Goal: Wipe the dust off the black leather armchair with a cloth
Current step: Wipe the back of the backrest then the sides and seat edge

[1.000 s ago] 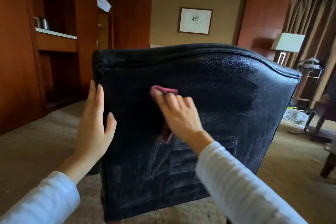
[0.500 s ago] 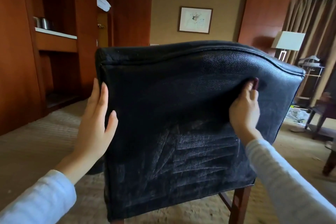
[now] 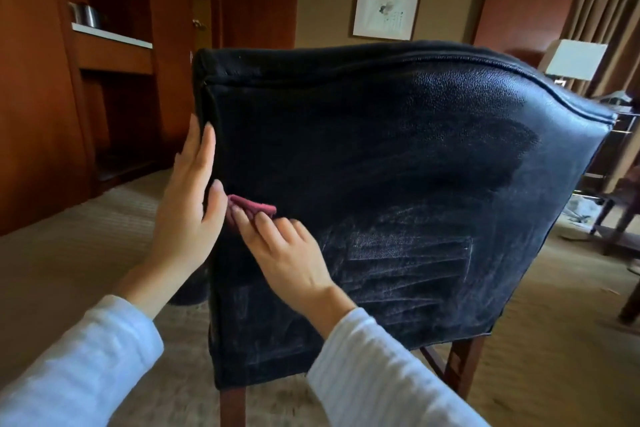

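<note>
Armchair (image 3: 398, 156) — black leather, seen from behind, its back panel filling the middle of the view. It stands on tan carpet (image 3: 69, 253) on brown wooden legs (image 3: 464, 364). The upper part of the panel is dark and glossy. The lower part and the right side are grey with dust, with straight stroke marks through it.

Left hand (image 3: 188, 215): flat, fingers straight and close together, pointing up, palm set against the left edge of the back panel. It holds nothing.

Right hand (image 3: 287, 253): on the left part of the panel, just right of the left hand. Its fingers are bent lightly over the cloth (image 3: 254, 206) and hold it against the leather. The thumb is hidden under the hand.

Cloth: small, dark pink, bunched. One fold shows beyond the fingertips, lying on the leather right beside the left thumb — whether cloth and thumb touch cannot be told.

Both forearms are in pale ribbed sleeves (image 3: 381, 374).

Surroundings: a framed picture (image 3: 385, 12) hangs on the far wall above the chair top. At far right, a white-shaded lamp (image 3: 576, 59) stands in front of brown curtains (image 3: 613, 28). At far left, a wood-panelled niche has a white shelf (image 3: 110, 35) carrying a metal pot (image 3: 85, 14).
</note>
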A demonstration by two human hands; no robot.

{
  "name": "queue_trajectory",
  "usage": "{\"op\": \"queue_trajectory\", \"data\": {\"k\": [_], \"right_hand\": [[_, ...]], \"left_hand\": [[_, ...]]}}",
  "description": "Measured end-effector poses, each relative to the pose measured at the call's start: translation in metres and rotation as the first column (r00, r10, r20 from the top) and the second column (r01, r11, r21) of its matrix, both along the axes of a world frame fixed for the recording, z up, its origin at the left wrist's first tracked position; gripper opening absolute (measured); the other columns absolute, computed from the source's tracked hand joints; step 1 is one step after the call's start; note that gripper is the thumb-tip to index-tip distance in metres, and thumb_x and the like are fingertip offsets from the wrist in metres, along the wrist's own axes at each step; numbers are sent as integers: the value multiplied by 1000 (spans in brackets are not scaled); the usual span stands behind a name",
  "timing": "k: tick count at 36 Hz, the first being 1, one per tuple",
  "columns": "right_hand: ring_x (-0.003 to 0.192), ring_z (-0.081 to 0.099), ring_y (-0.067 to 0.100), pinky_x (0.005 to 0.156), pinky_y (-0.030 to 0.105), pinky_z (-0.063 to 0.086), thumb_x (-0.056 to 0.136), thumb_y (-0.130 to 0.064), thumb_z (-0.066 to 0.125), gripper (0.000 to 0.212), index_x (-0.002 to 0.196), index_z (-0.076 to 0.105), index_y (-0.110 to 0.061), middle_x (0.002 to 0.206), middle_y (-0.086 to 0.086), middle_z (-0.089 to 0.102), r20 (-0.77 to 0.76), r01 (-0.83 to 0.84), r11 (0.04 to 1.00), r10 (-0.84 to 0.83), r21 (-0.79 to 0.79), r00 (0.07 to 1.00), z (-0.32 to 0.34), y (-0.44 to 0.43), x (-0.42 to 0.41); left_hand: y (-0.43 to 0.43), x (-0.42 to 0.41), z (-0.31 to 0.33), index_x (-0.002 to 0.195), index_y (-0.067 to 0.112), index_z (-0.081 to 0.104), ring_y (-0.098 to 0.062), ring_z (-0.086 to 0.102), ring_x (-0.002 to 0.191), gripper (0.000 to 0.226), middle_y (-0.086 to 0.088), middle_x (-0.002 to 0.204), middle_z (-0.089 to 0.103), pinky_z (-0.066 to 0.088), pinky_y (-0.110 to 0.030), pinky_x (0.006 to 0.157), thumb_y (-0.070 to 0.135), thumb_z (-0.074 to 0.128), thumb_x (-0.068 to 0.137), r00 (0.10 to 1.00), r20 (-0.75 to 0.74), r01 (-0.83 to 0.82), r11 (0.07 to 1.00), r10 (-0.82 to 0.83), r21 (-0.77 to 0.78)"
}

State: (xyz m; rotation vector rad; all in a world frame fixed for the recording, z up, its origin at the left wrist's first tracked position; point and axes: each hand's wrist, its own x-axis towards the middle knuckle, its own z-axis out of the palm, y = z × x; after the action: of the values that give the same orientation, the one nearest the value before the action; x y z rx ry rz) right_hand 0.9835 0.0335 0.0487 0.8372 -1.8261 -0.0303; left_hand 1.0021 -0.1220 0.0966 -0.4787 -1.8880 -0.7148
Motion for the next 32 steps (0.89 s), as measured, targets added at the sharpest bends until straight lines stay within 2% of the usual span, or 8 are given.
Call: {"op": "queue_trajectory", "data": {"k": [3, 7, 11, 16, 21, 25, 27, 32], "right_hand": [[73, 54, 21, 64, 35, 42, 94, -8, 45, 49, 142, 43, -18, 103, 1, 61, -145, 13, 991, 6, 130, 989, 9, 33, -11], [86, 55, 22, 71, 35, 35, 47, -42, 84, 114, 147, 32, -24, 111, -2, 53, -10, 200, 949, -204, 245, 979, 18, 107, -21], [83, 55, 28, 71, 39, 37, 65, -45, 56, 88, 148, 30, -27, 112, 2, 53, 54, 363, 925, -371, 111, 927, 19, 178, -25], [73, 55, 39, 57, 45, 51, 73, -1, 63, 80, 144, 32, -21, 120, 14, 46, 257, 492, 864, -455, -105, 853, 2, 225, -22], [75, 63, 38, 54, 48, 57, 83, 7, 61, 62, 140, 45, -10, 118, 12, 51, 336, 324, 900, -221, -292, 916, -1, 211, -9], [88, 59, 21, 72, 44, 57, 90, 5, 54, 42, 131, 54, -6, 115, 14, 49, 309, 145, 835, 31, -530, 951, 12, 179, 11], [90, 52, 5, 79, 31, 55, 87, 7, 58, 46, 131, 53, -5, 111, 9, 43, 269, 82, 749, 131, -658, 954, 27, 159, 19], [112, 46, 15, 94, 29, 50, 78, 6, 63, 75, 140, 32, -23, 120, -1, 32, 282, -17, 595, 406, -804, 869, 79, 112, 37]], "left_hand": [[-2, 1, 3, 151, 9, 16, -1, 6, 145, 61, 2, 158, 5, 26, -32, 116, 11, 36, 93, 999, -31, 20, 1000, -20, -17], [2, 2, 2, 150, 7, 17, 10, 4, 141, 62, 0, 157, 5, 24, -12, 109, 7, 37, 92, 999, -30, 24, 1000, -24, 4], [-2, 0, 1, 151, 10, 14, 5, 6, 143, 62, 4, 157, 2, 36, -31, 108, 10, 37, 94, 999, -31, 22, 1000, -22, -14], [-2, -1, 1, 151, 9, 15, 5, 5, 143, 61, 0, 157, 4, 21, -7, 108, 10, 36, 94, 999, -40, -4, 999, 3, -31], [3, 1, 0, 151, 10, 14, 7, 4, 142, 60, 3, 156, 3, 19, -6, 108, 11, 34, 94, 999, -45, -14, 1000, 14, 5], [2, 2, -12, 152, 11, 13, -3, 6, 145, 63, 7, 157, 1, 35, -42, 111, 12, 37, 94, 1000, -18, 15, 1000, -14, 6], [3, 5, -22, 152, 13, 11, -4, 4, 146, 64, 8, 157, -2, 34, -49, 111, 12, 37, 94, 998, 23, 53, 998, -54, 25], [1, 13, -48, 152, 21, 8, -2, 7, 145, 66, 17, 156, -3, 32, -38, 113, 8, 40, 96, 992, 77, 93, 995, -95, 31]]}}
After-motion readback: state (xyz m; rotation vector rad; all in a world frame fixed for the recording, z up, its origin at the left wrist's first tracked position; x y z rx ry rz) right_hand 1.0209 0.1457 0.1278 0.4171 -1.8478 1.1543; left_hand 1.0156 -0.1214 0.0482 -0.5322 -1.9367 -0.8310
